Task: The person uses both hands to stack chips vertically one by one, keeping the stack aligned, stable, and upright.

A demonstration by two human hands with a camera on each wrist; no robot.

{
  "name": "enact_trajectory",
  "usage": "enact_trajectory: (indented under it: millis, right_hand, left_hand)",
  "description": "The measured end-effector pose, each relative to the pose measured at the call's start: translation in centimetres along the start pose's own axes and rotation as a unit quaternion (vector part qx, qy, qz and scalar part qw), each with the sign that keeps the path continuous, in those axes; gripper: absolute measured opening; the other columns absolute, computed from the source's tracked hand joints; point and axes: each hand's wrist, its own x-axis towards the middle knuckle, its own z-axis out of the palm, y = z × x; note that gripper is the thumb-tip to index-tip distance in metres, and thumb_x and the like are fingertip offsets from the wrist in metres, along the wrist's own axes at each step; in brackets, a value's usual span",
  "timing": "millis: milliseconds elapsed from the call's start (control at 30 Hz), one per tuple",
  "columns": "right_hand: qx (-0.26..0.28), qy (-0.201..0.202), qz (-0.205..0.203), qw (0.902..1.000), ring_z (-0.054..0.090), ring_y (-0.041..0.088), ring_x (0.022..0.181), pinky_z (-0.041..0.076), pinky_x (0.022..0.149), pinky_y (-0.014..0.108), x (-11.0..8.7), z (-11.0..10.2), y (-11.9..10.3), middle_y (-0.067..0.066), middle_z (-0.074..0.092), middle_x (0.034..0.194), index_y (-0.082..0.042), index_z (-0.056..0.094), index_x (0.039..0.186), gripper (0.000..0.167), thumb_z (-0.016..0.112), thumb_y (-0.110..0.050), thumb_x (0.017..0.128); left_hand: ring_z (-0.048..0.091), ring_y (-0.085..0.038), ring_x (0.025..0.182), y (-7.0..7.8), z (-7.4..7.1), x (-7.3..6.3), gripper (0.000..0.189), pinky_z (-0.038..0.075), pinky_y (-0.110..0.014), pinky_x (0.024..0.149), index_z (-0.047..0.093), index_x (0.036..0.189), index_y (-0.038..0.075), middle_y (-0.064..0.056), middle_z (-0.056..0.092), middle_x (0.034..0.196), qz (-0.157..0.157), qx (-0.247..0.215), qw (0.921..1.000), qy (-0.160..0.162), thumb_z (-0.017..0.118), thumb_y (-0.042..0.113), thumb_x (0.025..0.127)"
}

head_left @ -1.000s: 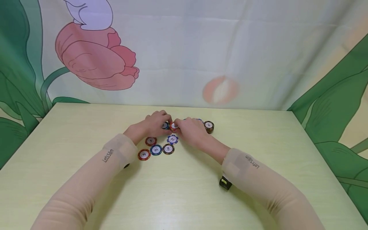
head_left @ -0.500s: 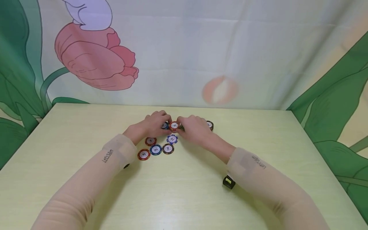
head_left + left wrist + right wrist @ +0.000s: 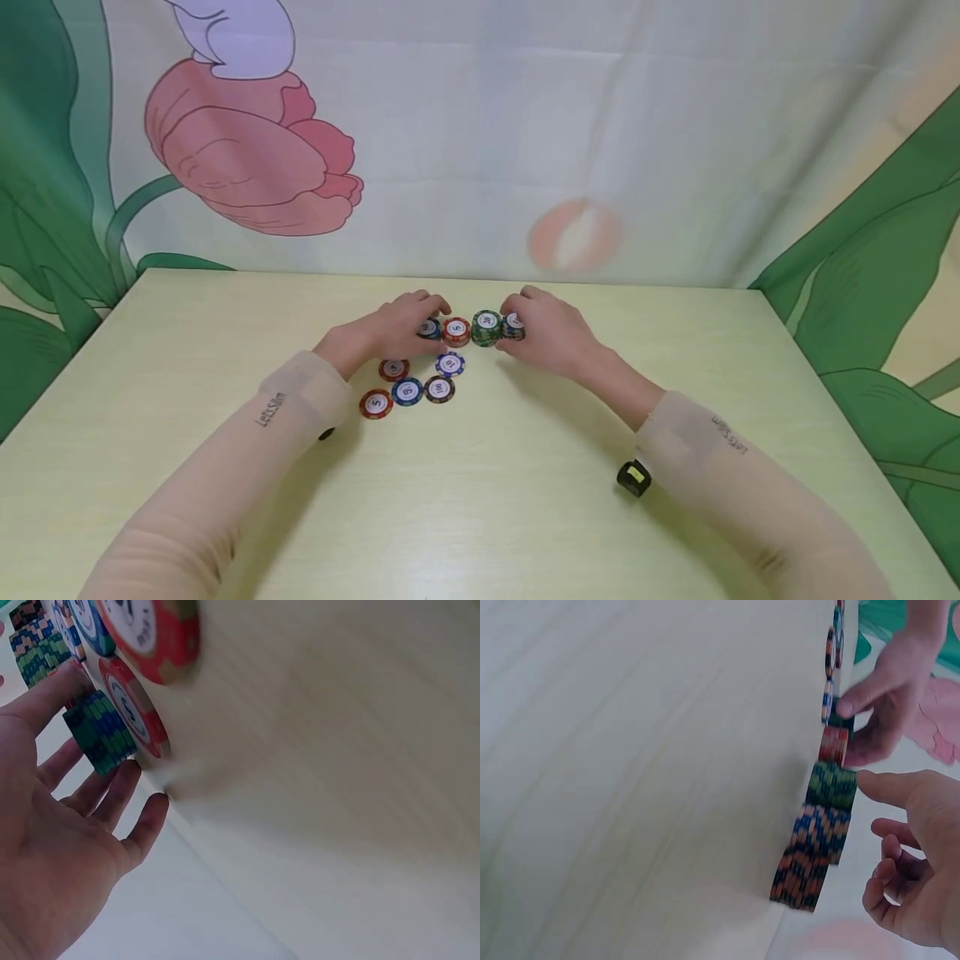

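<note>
Round, flat chips with printed centres and two-tone edges lie on a pale, wood-grained surface (image 3: 480,517). Small cylindrical stacks stand in a row: a blue-green stack (image 3: 431,328), a red stack (image 3: 456,332), a green stack (image 3: 487,327) and a blue-and-white stack (image 3: 513,326). The right wrist view adds a dark stack with orange marks (image 3: 800,880) at the row's end.

The left hand (image 3: 396,327) curves around the blue-green stack at its 3 o'clock, the red one just beyond; whether it grips either cannot be told. Five loose chips (image 3: 407,391) lie flat between its 4 and 7 o'clock. The right hand (image 3: 551,333), fingers parted and loosely bent, holds nothing; the blue-and-white and green stacks sit at its 9 o'clock.
</note>
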Motion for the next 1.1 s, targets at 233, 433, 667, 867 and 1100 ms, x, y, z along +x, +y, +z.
enact_trajectory:
  millis: [233, 433, 667, 867, 1100]
  right_hand:
    - [0.045, 0.008, 0.02, 0.9987, 0.058, 0.028, 0.109, 0.051, 0.087, 0.045, -0.8, -0.8, 2.1, 0.012, 0.057, 0.122, -0.004, 0.064, 0.131, 0.058, 0.083, -0.035, 0.087]
    - [0.047, -0.021, 0.04, 0.9979, 0.056, 0.034, 0.114, 0.047, 0.095, 0.05, -1.0, -0.9, 3.8, 0.016, 0.058, 0.126, 0.0, 0.06, 0.136, 0.066, 0.084, -0.036, 0.086]
    - [0.04, -0.068, 0.063, 0.9949, 0.057, 0.035, 0.117, 0.047, 0.098, 0.05, -1.0, -0.2, 5.2, 0.019, 0.059, 0.128, 0.002, 0.057, 0.139, 0.071, 0.085, -0.035, 0.085]
    - [0.066, -0.08, 0.066, 0.9924, 0.058, 0.035, 0.117, 0.045, 0.101, 0.048, -1.0, 0.0, 5.6, 0.02, 0.062, 0.126, 0.006, 0.058, 0.132, 0.065, 0.085, -0.029, 0.085]
    - [0.094, -0.096, 0.06, 0.9891, 0.06, 0.033, 0.111, 0.047, 0.098, 0.047, -1.0, 0.2, 6.3, 0.018, 0.066, 0.118, 0.006, 0.06, 0.123, 0.051, 0.083, -0.022, 0.087]
  left_hand:
    - [0.04, -0.038, 0.136, 0.0, -0.4, -0.7, 0.068, 0.031, -0.062, 0.111, 0.043, 0.151, 0.007, -0.021, 0.042, 0.149, 0.0, 0.006, 0.9998, 0.021, 0.073, 0.035, 0.096]
    - [0.041, -0.038, 0.134, 0.7, -1.0, -1.6, 0.068, 0.032, -0.06, 0.11, 0.045, 0.15, 0.006, -0.021, 0.041, 0.147, 0.003, 0.015, 0.9979, 0.063, 0.075, 0.033, 0.096]
    - [0.05, -0.033, 0.117, 2.2, -1.1, -2.4, 0.05, 0.036, -0.057, 0.101, 0.055, 0.135, 0.005, -0.017, 0.053, 0.128, 0.04, 0.028, 0.9954, 0.082, 0.076, 0.027, 0.096]
    - [0.058, -0.026, 0.098, 3.3, -1.1, -2.9, 0.02, 0.048, -0.043, 0.092, 0.066, 0.107, 0.009, -0.007, 0.061, 0.105, 0.076, 0.017, 0.9965, 0.03, 0.076, 0.022, 0.096]
    - [0.053, -0.017, 0.082, 3.9, -0.8, -3.3, 0.014, 0.046, -0.034, 0.076, 0.067, 0.092, 0.012, 0.0, 0.058, 0.086, 0.079, 0.021, 0.9941, -0.071, 0.077, 0.022, 0.094]
